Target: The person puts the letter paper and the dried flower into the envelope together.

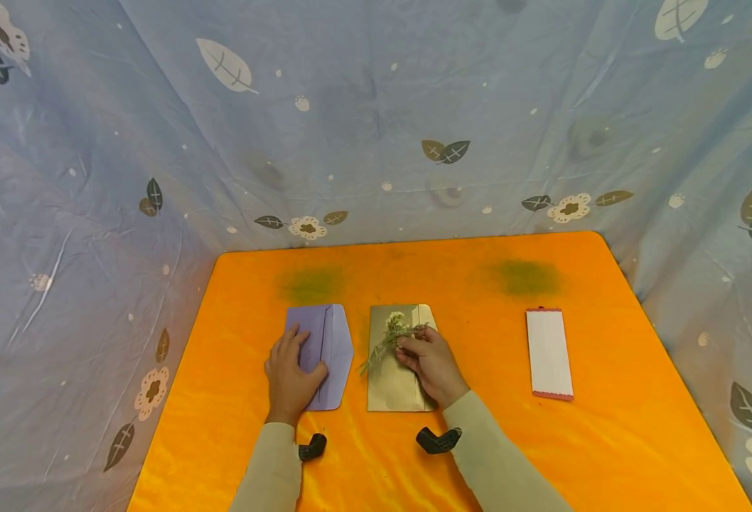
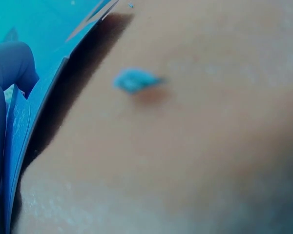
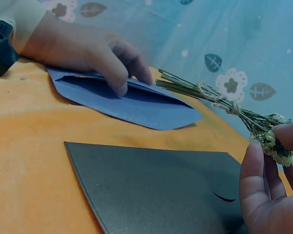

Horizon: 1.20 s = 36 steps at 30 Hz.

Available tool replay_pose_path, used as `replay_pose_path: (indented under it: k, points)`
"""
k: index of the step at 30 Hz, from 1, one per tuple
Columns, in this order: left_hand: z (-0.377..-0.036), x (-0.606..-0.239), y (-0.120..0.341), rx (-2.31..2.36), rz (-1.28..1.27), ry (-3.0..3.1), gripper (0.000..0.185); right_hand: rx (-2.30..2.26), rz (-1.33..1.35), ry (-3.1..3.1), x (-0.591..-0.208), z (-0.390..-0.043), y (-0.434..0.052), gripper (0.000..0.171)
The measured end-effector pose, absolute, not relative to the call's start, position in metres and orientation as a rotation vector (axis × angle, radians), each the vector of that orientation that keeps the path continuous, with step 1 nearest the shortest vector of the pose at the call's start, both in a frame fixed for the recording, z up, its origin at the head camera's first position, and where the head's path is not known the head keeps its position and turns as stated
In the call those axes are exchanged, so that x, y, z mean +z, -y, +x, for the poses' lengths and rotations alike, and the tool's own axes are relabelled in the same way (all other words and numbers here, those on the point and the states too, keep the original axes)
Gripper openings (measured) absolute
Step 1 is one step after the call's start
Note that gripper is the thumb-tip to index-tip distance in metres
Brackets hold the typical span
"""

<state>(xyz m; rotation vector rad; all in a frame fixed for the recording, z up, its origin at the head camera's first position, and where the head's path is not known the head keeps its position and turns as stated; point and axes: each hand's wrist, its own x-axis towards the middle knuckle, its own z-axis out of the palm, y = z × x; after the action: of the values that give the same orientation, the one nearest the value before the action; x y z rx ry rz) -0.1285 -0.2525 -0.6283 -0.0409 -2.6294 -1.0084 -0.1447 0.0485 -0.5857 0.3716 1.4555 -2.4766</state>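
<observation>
A purple envelope lies on the left with its flap to the right. My left hand grips it across its body, thumb at the mouth. From the right wrist view, the mouth of this envelope gapes beneath the thumb. Between the right hand's thumb and fingers is a small bunch of dried flowers, pinched near the blossoms. Twine binds its stems, which point left toward the purple envelope. Below the bunch lies a gold envelope, partly covered by the right hand.
Farther right on the orange cloth lies a slim white packet with red ends. Patterned blue curtains enclose the table at the back and sides. Dark wrist devices sit at both sleeves.
</observation>
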Motion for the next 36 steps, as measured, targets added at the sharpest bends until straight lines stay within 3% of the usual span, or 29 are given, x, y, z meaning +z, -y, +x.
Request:
replay_pose_path:
  k: [36]
  points:
    - [-0.129,-0.629,0.252,-1.030,-0.023,2.639,0.066,-2.519,0.346,-1.460,-0.580,-0.153,-0.014,0.019]
